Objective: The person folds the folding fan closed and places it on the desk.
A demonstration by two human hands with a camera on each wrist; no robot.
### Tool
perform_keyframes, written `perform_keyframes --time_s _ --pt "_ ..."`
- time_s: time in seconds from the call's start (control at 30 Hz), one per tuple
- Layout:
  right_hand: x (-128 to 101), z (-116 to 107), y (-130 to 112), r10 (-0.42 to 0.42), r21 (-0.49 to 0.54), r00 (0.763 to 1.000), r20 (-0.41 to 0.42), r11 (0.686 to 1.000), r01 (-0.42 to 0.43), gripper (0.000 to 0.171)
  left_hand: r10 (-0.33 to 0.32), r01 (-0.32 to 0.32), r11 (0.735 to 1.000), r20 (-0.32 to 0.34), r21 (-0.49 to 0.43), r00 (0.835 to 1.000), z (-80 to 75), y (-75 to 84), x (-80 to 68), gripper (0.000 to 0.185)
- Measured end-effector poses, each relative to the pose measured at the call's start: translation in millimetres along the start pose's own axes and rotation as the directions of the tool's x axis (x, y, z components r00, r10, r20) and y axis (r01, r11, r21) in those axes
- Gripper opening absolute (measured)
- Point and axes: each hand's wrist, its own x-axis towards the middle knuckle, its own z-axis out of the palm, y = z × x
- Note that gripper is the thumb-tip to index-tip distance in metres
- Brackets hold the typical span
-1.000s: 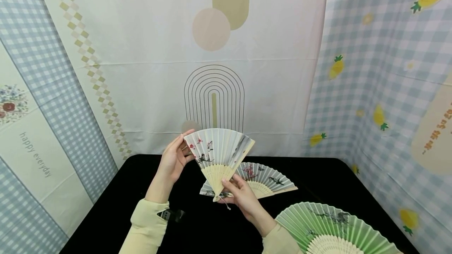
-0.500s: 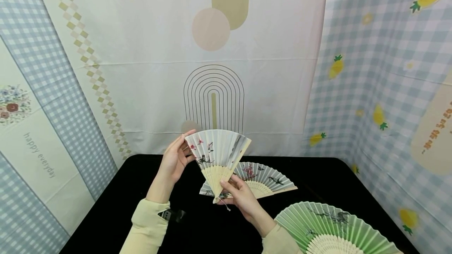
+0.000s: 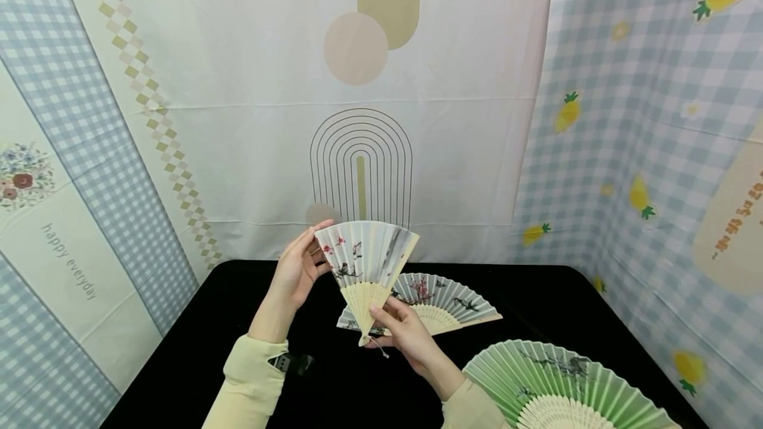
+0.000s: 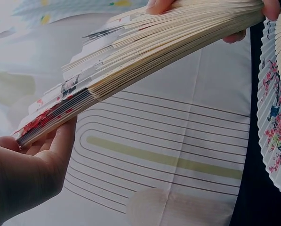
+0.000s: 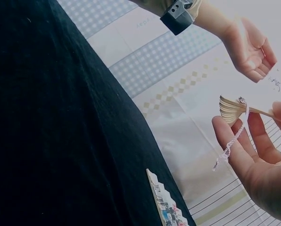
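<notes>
A white folding fan [image 3: 365, 253] with red blossoms and pale bamboo ribs is held up, partly spread, above the black table. My left hand [image 3: 295, 275] pinches its outer left edge; in the left wrist view the thumb and fingers lie on either side of the fan's end. Low on the ribs, near the pivot, my right hand [image 3: 411, 336] grips the fan between thumb and fingers. A twisted white cord [image 5: 232, 143] dangles from the pivot in the right wrist view. Behind, a second white blossom fan [image 3: 459, 300] lies spread on the table, partly covered.
A green folding fan [image 3: 554, 376] lies spread at the front right, cut off by the frame's lower edge. The black-covered table [image 3: 524, 290] is bordered by a printed white cloth [image 3: 465, 164] behind and checked cloths at both sides.
The held fan has narrowed a little: its right edge has come in toward the left, and its left edge has shifted slightly right with my left hand. The two fans on the table stay put.
</notes>
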Motion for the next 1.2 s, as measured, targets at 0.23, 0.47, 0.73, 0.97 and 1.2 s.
perform_keyframes --time_s 0.23,0.47,0.73,0.97,1.2 --pt "0.4 1.3 0.9 0.0 -0.008 1.0 0.011 1.0 0.0 0.047 -0.006 0.006 1.0 0.001 0.012 1.0 -0.6 -0.4 -0.7 0.05" --pt "0.2 3.8 0.5 -0.003 -0.034 1.0 0.017 0.999 0.004 0.047 -0.01 0.01 1.0 0.005 0.017 1.0 -0.1 -0.6 -0.6 0.051" --pt "-0.7 4.2 1.0 0.008 -0.047 0.999 0.034 0.999 -0.007 0.048 -0.019 0.019 1.0 0.006 0.023 1.0 -0.5 -1.8 -1.0 0.053" --pt "-1.7 5.1 1.7 0.003 -0.053 0.999 0.034 0.999 -0.001 0.048 -0.013 0.013 1.0 0.009 0.018 1.0 -0.3 -2.3 -1.6 0.049" --pt "-2.5 6.1 2.1 0.007 -0.048 0.999 0.032 0.999 -0.006 0.045 -0.009 0.009 1.0 0.01 0.018 1.0 1.1 -2.4 -1.8 0.047"
